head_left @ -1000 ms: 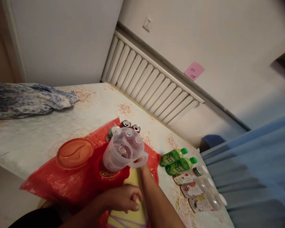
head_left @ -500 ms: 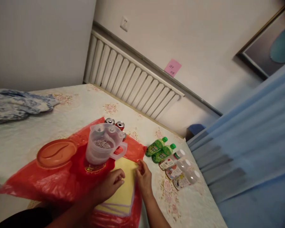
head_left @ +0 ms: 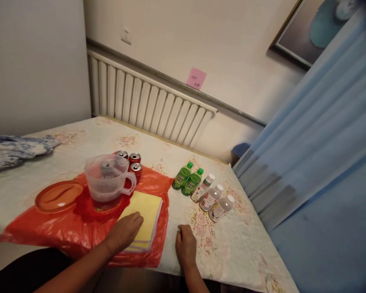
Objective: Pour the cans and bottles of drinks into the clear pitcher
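My left hand (head_left: 128, 230) rests on a stack of yellow paper sheets (head_left: 144, 211), its fingers curled in, with nothing visible in them. To the right of the stack, my right hand (head_left: 186, 245) lies closed on the flowered tablecloth, apart from the paper. The stack lies on a red plastic bag (head_left: 64, 230). Left of the paper, a clear plastic jug (head_left: 105, 183) with a handle stands on the bag, with some dark contents faintly visible through its wall. An orange oval lid or dish (head_left: 58, 196) sits farther left.
Several drink cans (head_left: 135, 168) stand behind the jug. At the right are two green drink bottles (head_left: 191, 183) and three bottles with white caps (head_left: 210, 198). Bunched blue-and-white cloth (head_left: 18, 150) lies far left. A radiator (head_left: 149, 97) and a blue curtain (head_left: 293, 162) border the table (head_left: 250, 252).
My right hand has left the paper's edge, moved down and closed on the tablecloth. My left hand's fingers look more curled. The camera view has turned, shifting the scene leftward.
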`<act>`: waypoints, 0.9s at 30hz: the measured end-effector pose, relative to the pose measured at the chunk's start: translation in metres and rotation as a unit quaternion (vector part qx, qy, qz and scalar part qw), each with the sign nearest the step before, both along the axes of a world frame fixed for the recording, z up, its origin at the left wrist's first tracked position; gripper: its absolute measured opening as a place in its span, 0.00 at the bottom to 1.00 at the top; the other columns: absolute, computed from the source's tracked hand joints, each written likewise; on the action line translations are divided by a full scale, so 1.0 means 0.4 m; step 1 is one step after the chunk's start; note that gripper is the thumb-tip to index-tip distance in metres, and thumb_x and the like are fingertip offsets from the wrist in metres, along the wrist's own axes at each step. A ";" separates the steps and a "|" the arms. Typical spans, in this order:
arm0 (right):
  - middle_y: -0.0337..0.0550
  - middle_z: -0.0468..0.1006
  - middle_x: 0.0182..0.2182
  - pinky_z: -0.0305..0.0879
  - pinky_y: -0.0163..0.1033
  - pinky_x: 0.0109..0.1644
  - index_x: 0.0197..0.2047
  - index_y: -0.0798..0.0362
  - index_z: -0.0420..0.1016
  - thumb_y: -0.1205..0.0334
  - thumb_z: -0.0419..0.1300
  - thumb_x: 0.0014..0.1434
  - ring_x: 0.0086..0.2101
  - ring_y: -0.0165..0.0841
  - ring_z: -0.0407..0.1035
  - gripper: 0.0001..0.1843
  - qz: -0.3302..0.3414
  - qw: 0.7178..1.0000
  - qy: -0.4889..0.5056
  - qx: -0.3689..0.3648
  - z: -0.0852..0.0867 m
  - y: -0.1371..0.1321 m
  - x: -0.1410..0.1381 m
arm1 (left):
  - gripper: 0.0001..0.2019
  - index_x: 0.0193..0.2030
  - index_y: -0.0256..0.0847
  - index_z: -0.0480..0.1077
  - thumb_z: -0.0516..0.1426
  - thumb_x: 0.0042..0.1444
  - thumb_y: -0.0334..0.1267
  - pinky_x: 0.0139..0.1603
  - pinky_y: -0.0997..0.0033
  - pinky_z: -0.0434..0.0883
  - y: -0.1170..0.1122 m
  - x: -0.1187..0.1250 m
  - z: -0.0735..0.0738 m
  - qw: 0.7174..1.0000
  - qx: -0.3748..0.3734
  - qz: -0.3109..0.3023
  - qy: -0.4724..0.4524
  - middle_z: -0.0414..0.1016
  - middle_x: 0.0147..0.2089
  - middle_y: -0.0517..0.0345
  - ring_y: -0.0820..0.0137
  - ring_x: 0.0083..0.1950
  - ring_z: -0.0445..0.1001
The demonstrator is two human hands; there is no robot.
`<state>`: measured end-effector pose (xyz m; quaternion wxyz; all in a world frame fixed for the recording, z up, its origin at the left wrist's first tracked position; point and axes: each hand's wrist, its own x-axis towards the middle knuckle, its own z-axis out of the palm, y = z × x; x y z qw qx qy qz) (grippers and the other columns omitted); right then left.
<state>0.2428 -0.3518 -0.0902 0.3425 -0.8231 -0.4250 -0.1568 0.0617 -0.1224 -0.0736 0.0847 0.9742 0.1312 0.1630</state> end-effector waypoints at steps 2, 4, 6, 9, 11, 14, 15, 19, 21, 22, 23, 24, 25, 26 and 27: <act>0.41 0.74 0.32 0.66 0.36 0.39 0.41 0.51 0.73 0.73 0.51 0.59 0.33 0.34 0.71 0.13 0.002 1.000 -0.001 0.000 0.001 0.000 -0.002 | 0.11 0.39 0.42 0.68 0.47 0.67 0.31 0.45 0.66 0.68 -0.007 0.000 0.006 0.999 0.027 0.011 0.021 0.72 0.40 0.55 0.65 0.42 0.71; 0.41 0.73 0.32 0.66 0.37 0.39 0.40 0.51 0.73 0.74 0.50 0.59 0.33 0.35 0.71 0.13 0.005 1.000 0.000 -0.002 0.000 -0.004 -0.003 | 0.10 0.39 0.41 0.69 0.47 0.66 0.30 0.45 0.65 0.68 -0.015 0.000 0.014 0.998 0.046 0.025 0.039 0.72 0.40 0.54 0.64 0.42 0.71; 0.42 0.73 0.33 0.66 0.37 0.39 0.40 0.51 0.73 0.74 0.50 0.58 0.34 0.35 0.71 0.13 0.007 1.000 0.001 -0.004 -0.002 -0.007 -0.002 | 0.10 0.39 0.41 0.69 0.48 0.65 0.29 0.46 0.64 0.68 -0.024 -0.001 0.022 0.997 0.056 0.039 0.041 0.72 0.40 0.53 0.63 0.43 0.71; 0.43 0.74 0.34 0.66 0.38 0.40 0.41 0.51 0.73 0.74 0.50 0.59 0.35 0.36 0.71 0.14 0.010 1.000 0.000 -0.005 -0.007 -0.010 0.000 | 0.09 0.39 0.41 0.69 0.49 0.63 0.28 0.46 0.63 0.68 -0.037 -0.005 0.028 0.996 0.066 0.055 0.023 0.72 0.40 0.53 0.63 0.43 0.71; 0.43 0.74 0.34 0.66 0.38 0.40 0.42 0.51 0.73 0.74 0.50 0.59 0.35 0.36 0.71 0.14 0.014 1.000 0.002 -0.002 -0.010 -0.011 0.001 | 0.09 0.39 0.41 0.70 0.49 0.62 0.28 0.46 0.63 0.69 -0.044 -0.009 0.029 0.995 0.068 0.067 0.015 0.72 0.40 0.52 0.62 0.42 0.71; 0.44 0.74 0.35 0.66 0.39 0.41 0.42 0.52 0.73 0.73 0.50 0.60 0.36 0.37 0.71 0.14 0.023 1.000 0.009 -0.005 -0.011 -0.014 0.001 | 0.09 0.40 0.40 0.71 0.50 0.61 0.28 0.48 0.61 0.69 -0.050 -0.016 0.025 0.994 0.065 0.084 0.014 0.72 0.41 0.51 0.62 0.43 0.71; 0.44 0.74 0.35 0.66 0.39 0.41 0.42 0.52 0.73 0.73 0.50 0.60 0.36 0.37 0.71 0.14 0.025 1.000 0.011 -0.008 -0.010 -0.015 0.000 | 0.10 0.42 0.40 0.71 0.50 0.61 0.28 0.50 0.61 0.69 -0.050 -0.018 0.023 0.994 0.063 0.090 0.011 0.73 0.42 0.49 0.61 0.45 0.71; 0.45 0.74 0.36 0.66 0.39 0.41 0.43 0.53 0.73 0.73 0.49 0.61 0.37 0.38 0.71 0.13 0.025 0.999 0.016 -0.012 -0.006 -0.018 -0.003 | 0.21 0.60 0.39 0.67 0.49 0.61 0.29 0.65 0.55 0.62 -0.038 -0.010 0.014 0.994 0.065 0.085 -0.033 0.69 0.61 0.44 0.58 0.64 0.64; 0.45 0.74 0.35 0.65 0.38 0.40 0.42 0.53 0.73 0.72 0.49 0.62 0.36 0.37 0.71 0.13 0.025 1.000 0.013 -0.009 -0.005 -0.018 -0.003 | 0.24 0.66 0.40 0.63 0.49 0.62 0.31 0.69 0.54 0.57 -0.029 0.013 0.015 0.995 0.062 0.070 -0.033 0.61 0.70 0.45 0.58 0.71 0.56; 0.45 0.74 0.35 0.65 0.38 0.40 0.42 0.52 0.74 0.72 0.49 0.62 0.36 0.37 0.71 0.13 0.027 1.000 0.012 -0.008 -0.005 -0.018 -0.003 | 0.25 0.67 0.39 0.61 0.49 0.63 0.33 0.70 0.54 0.56 -0.025 0.030 0.016 0.996 0.056 0.072 -0.020 0.58 0.72 0.45 0.58 0.72 0.54; 0.44 0.73 0.35 0.65 0.38 0.39 0.42 0.52 0.74 0.72 0.49 0.62 0.36 0.37 0.71 0.13 0.029 0.999 0.011 -0.007 -0.005 -0.019 -0.003 | 0.24 0.68 0.39 0.61 0.49 0.65 0.37 0.70 0.53 0.55 -0.021 0.050 0.019 0.996 0.047 0.082 -0.003 0.57 0.73 0.44 0.57 0.73 0.53; 0.44 0.73 0.35 0.65 0.38 0.39 0.42 0.52 0.74 0.72 0.49 0.62 0.36 0.37 0.71 0.13 0.031 0.999 0.011 -0.006 -0.004 -0.019 -0.003 | 0.25 0.68 0.38 0.60 0.49 0.66 0.41 0.70 0.51 0.54 -0.020 0.071 0.021 0.995 0.036 0.095 0.013 0.56 0.73 0.43 0.55 0.74 0.52; 0.44 0.73 0.34 0.65 0.38 0.40 0.42 0.52 0.74 0.72 0.50 0.62 0.36 0.37 0.71 0.13 0.033 0.999 0.012 -0.005 -0.004 -0.019 -0.003 | 0.26 0.69 0.38 0.59 0.49 0.66 0.44 0.70 0.51 0.53 -0.019 0.091 0.023 0.994 0.027 0.107 0.027 0.55 0.73 0.43 0.55 0.74 0.51; 0.44 0.73 0.35 0.65 0.38 0.40 0.42 0.52 0.74 0.72 0.50 0.62 0.36 0.37 0.71 0.13 0.035 0.999 0.014 -0.004 -0.003 -0.020 -0.003 | 0.27 0.69 0.38 0.59 0.49 0.67 0.46 0.70 0.50 0.54 -0.020 0.109 0.024 0.993 0.024 0.112 0.032 0.56 0.73 0.43 0.54 0.74 0.51; 0.45 0.73 0.35 0.65 0.39 0.40 0.42 0.52 0.74 0.72 0.50 0.62 0.36 0.37 0.71 0.13 0.037 0.999 0.016 -0.004 -0.003 -0.021 -0.003 | 0.27 0.69 0.39 0.59 0.49 0.67 0.47 0.70 0.49 0.54 -0.022 0.123 0.023 0.993 0.021 0.114 0.036 0.56 0.73 0.44 0.53 0.74 0.52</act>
